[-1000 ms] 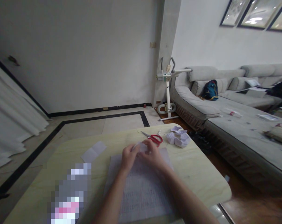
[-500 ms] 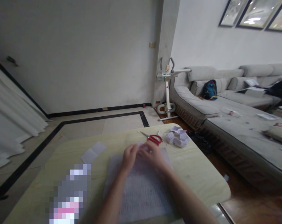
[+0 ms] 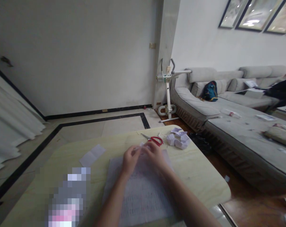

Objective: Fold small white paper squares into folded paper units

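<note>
My left hand (image 3: pixel 131 157) and my right hand (image 3: pixel 154 154) meet above the far end of a large written sheet (image 3: pixel 143 195). Between their fingertips is a small piece of white paper (image 3: pixel 142 145), mostly covered by the fingers. Both hands are closed on it in a pinch. Just beyond my right hand lie red-handled scissors (image 3: pixel 156 140), blades pointing left. Several folded paper pieces (image 3: pixel 180 142) sit in a cluster to their right. To the left of the sheet rests a creased strip of pale paper (image 3: pixel 92 155).
The pale wooden table (image 3: pixel 204 176) has rounded corners. A blurred-out pixelated object (image 3: pixel 67 198) stands at its left front. Beyond are an exercise machine (image 3: pixel 167 91) and a grey sofa (image 3: pixel 239 132) with a blue backpack (image 3: pixel 210 91). Part of a person in dark clothing (image 3: pixel 281 91) shows at far right.
The whole view has shifted slightly, so the room appears a little further left. My hands stay together on the paper piece, with the fingers drawn slightly closer over it.
</note>
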The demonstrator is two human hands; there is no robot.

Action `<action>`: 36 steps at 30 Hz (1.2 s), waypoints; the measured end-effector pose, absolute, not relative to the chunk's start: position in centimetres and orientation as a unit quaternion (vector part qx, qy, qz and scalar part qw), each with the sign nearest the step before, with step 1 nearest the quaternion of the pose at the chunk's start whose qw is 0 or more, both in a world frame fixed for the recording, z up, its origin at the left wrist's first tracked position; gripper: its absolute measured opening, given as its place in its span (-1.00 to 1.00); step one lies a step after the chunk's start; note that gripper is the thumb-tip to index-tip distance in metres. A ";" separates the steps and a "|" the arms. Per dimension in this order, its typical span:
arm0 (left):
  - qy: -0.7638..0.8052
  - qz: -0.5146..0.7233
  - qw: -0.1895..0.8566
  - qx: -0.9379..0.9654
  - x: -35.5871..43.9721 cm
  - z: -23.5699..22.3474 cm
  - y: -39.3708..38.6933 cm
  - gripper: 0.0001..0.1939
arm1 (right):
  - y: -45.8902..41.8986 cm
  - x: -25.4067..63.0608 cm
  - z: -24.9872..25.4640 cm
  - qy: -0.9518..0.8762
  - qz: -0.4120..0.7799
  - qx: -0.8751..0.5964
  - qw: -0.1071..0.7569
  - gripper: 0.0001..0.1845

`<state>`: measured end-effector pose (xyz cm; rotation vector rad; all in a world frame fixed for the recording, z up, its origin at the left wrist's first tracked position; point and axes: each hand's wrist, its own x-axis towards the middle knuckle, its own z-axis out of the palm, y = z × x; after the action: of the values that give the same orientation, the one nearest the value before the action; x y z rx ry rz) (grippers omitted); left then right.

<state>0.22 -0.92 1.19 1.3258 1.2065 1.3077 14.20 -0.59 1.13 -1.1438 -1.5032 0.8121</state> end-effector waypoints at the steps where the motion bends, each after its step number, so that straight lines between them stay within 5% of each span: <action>1: 0.489 0.532 0.440 0.533 0.1 1.2 -0.9 -0.74 | -0.5 14.2 1.0 -0.624 0.342 -0.475 0.518 -0.79; 5: 0.487 0.551 0.443 0.513 0.0 1.4 -0.8 -0.73 | -0.2 14.3 0.6 -0.601 0.376 -0.477 0.519 -0.60; 15: 0.465 0.558 0.496 0.476 0.4 1.5 -0.9 -0.53 | -0.3 14.7 1.1 -0.563 0.452 -0.500 0.479 -0.72; 36: 0.479 0.530 0.498 0.491 0.1 1.6 -0.9 -0.66 | -0.3 14.8 0.8 -0.557 0.488 -0.498 0.451 -0.68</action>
<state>0.07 -0.88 1.57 1.1894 1.1583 1.2839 14.79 -0.29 0.77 -1.2298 -1.3759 1.2066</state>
